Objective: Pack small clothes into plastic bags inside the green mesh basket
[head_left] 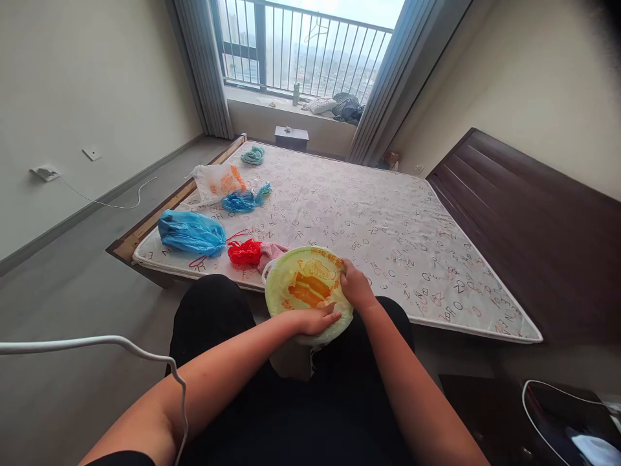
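Between my knees is a round, pail-like container (291, 364) with a pale yellow plastic bag (284, 291) printed in orange spread over its top. My right hand (357, 285) is closed on the bag at the right side of the rim. Across the near part of the bag lies my left hand (317, 321), its fingers stretched to the right. What is under the left palm is hidden. A white loop (266, 272) shows at the rim's left side. Just beyond, a red plastic bag (245, 252) and a pink cloth-like piece (272, 254) lie on the mattress edge.
On the mattress (339, 194) lie blue plastic bags (191, 232), a white bag with orange print (220, 181) and a teal bundle (253, 155). A dark headboard (533, 226) stands right. A white cable (116, 340) runs over my left arm. A small bedside table (291, 136) stands beyond.
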A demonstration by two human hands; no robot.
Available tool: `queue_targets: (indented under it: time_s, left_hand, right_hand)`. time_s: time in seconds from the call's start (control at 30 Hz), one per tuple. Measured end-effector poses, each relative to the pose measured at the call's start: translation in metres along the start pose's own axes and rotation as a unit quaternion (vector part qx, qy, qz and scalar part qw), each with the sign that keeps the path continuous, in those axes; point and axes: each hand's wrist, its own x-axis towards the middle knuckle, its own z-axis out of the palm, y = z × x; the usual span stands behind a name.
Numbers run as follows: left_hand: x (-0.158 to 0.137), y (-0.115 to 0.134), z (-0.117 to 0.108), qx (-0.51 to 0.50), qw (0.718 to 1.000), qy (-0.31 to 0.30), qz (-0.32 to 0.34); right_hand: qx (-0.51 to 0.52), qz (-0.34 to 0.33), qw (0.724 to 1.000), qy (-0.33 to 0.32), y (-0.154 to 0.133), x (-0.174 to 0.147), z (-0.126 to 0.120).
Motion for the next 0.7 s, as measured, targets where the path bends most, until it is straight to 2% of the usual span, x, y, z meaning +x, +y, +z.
queue_targets:
  time_s: [0.1,0.2,0.27,0.33,0.4,0.43,0.47,0.53,0.7]
  left_hand:
    - [-0.01,0.002,-0.018,0.052,0.998,-0.027,0.002]
    - [-0.015,-0.005,-0.041,0.135,0.991,0.004,0.008]
    - [-0.016,-0.015,-0.056,0.146,0.985,0.08,0.038]
    - [-0.013,-0.027,-0.066,0.127,0.971,0.198,0.039]
    - [-0.009,-0.039,-0.071,0.085,0.952,0.294,0.004]
    - [-0.006,-0.045,-0.072,0.059,0.947,0.316,-0.021]
    - [-0.003,-0.051,-0.071,0.031,0.946,0.318,-0.046]
    - [0.003,-0.062,-0.066,-0.019,0.956,0.281,-0.08]
    - [0.013,-0.071,-0.045,-0.055,0.976,0.195,-0.081]
  right_hand:
    - [0.037,0.042,0.998,0.007,0.026,0.014,0.004]
    - [0.067,0.101,0.992,0.023,0.056,0.033,0.007]
    - [0.098,0.127,0.987,0.033,0.073,0.047,0.008]
    - [0.14,0.14,0.98,0.031,0.084,0.062,0.01]
    - [0.191,0.152,0.969,0.024,0.089,0.075,0.012]
    - [0.218,0.159,0.962,0.025,0.09,0.081,0.014]
    - [0.244,0.164,0.955,0.032,0.09,0.086,0.016]
    - [0.283,0.169,0.942,0.058,0.091,0.092,0.021]
    - [0.332,0.197,0.912,0.137,0.101,0.083,0.046]
